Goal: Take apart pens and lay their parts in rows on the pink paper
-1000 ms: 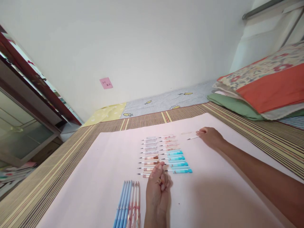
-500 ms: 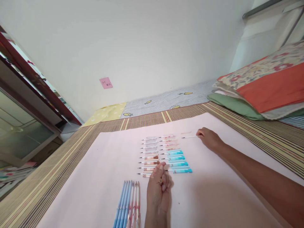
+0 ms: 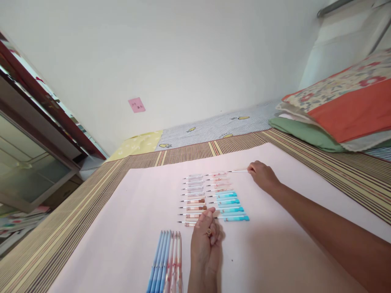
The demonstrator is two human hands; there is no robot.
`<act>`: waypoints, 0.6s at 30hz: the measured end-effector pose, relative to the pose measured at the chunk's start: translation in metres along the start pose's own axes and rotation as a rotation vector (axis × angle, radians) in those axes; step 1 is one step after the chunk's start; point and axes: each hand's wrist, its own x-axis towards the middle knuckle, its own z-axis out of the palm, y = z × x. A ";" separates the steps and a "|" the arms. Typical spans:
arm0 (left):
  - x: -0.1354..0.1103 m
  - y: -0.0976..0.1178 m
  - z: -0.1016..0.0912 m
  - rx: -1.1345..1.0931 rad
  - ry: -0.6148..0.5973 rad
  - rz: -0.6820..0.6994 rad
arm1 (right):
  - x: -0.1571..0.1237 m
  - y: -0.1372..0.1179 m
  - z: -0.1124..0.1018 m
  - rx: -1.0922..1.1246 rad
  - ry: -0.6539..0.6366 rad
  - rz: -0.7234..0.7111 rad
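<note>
Head view: a thin white refill (image 3: 238, 171) with a dark point lies almost level near the far edge of a pale pink sheet (image 3: 122, 228), its tip toward the left, just beyond the top of the right-hand column of pen parts. The right hand (image 3: 262, 175) has hold of its right end, fingertips closed together in a pinch, the other fingers curled beneath.

Beside the tip, that column runs down toward the person: pale pink barrels (image 3: 220, 179) first, then bright blue barrels (image 3: 233, 210), with slim refills lying alongside. To its left, a matching column has clear barrels (image 3: 194, 182) above brown-topped barrels (image 3: 197, 208).

The left hand (image 3: 208, 234) rests over the near end of the columns, fingers loosely folded and wearing a ring; whether it grips anything cannot be told. Left of its wrist, light blue pens (image 3: 159, 260) and pinkish pens (image 3: 174, 260) lie side by side, pointing away.

Around the sheet spreads a striped mat (image 3: 100, 203). Beyond are a checked cloth (image 3: 204, 126), a yellow cloth (image 3: 137, 142), a floral-and-orange cushion (image 3: 360, 103) at right, and a white wall (image 3: 195, 53) bearing a pink note (image 3: 137, 105).
</note>
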 end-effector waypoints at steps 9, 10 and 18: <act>-0.001 0.000 0.002 0.007 0.004 0.000 | 0.004 0.000 -0.002 0.013 0.008 0.031; -0.001 0.000 0.002 0.010 0.007 -0.003 | 0.004 0.000 -0.002 0.013 0.008 0.038; -0.001 -0.002 0.004 0.031 0.003 -0.013 | 0.005 0.000 0.000 -0.016 0.031 0.050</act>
